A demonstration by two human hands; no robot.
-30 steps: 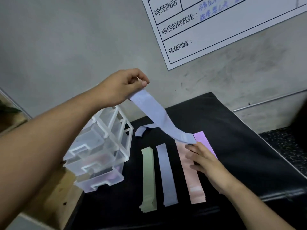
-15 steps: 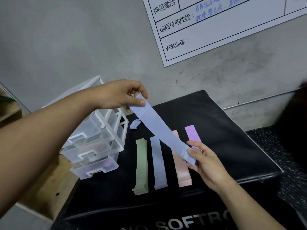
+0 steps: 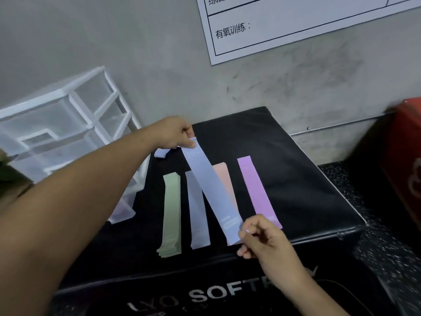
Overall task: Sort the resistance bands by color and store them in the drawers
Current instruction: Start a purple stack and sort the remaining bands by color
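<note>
Blue band [image 3: 211, 192], pinched at its ends by left hand [image 3: 173, 133] and right hand [image 3: 264, 240]: sorting step; next move probably needed squaring it onto the blue pile [image 3: 197, 215].

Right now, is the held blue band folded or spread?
Spread. The band runs flat and straight from the left hand at its far end to the right hand at its near end.

Scuffed grey concrete wall [image 3: 114, 42], white printed chart [image 3: 296, 23] upper right, thin pipe [image 3: 330, 127] along the wall, black padded box [image 3: 296, 179], dark speckled floor [image 3: 387, 258], red box [image 3: 405, 160] at right.
</note>
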